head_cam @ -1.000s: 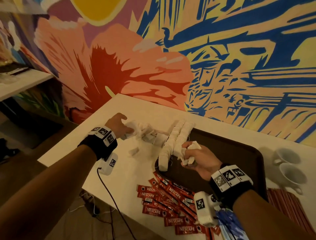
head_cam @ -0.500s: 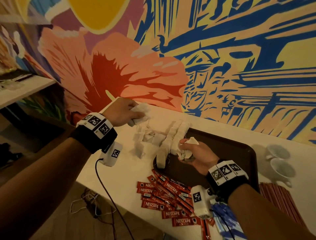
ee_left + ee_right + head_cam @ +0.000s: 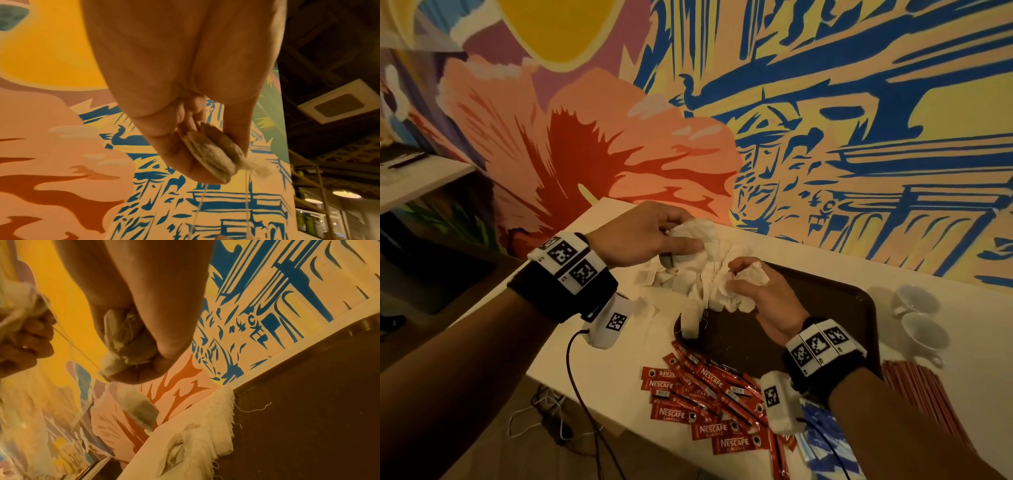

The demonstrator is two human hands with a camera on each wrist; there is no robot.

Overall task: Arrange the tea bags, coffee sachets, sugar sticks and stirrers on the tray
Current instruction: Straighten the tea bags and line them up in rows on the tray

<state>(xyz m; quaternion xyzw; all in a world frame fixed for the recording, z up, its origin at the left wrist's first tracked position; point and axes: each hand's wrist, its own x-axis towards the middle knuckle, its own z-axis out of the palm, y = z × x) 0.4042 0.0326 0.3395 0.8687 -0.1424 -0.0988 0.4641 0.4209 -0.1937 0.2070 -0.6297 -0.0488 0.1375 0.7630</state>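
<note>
Both hands are raised over the left end of the dark brown tray (image 3: 839, 308), each holding white tea bags. My left hand (image 3: 671, 236) pinches a bunch of tea bags (image 3: 705, 236) (image 3: 213, 157) whose strings hang down. My right hand (image 3: 743, 284) grips another crumpled bunch (image 3: 753, 277) (image 3: 125, 340), and one bag (image 3: 141, 412) dangles below it on a string. A row of tea bags (image 3: 218, 426) lies along the tray's left edge, and loose ones (image 3: 654, 277) lie on the white table. Red Nescafe sachets (image 3: 702, 401) are piled at the table's front edge.
Two white cups (image 3: 917, 315) stand right of the tray. Red stirrers (image 3: 928, 394) lie at the front right, with blue-and-white sticks (image 3: 825, 442) beside my right wrist. The painted wall (image 3: 791, 137) runs close behind the table (image 3: 606, 370). A cable (image 3: 575, 377) hangs from my left wrist.
My left hand has lifted its tea bags off the table and moved right, close to the right hand. The right hand has risen a little with its bunch.
</note>
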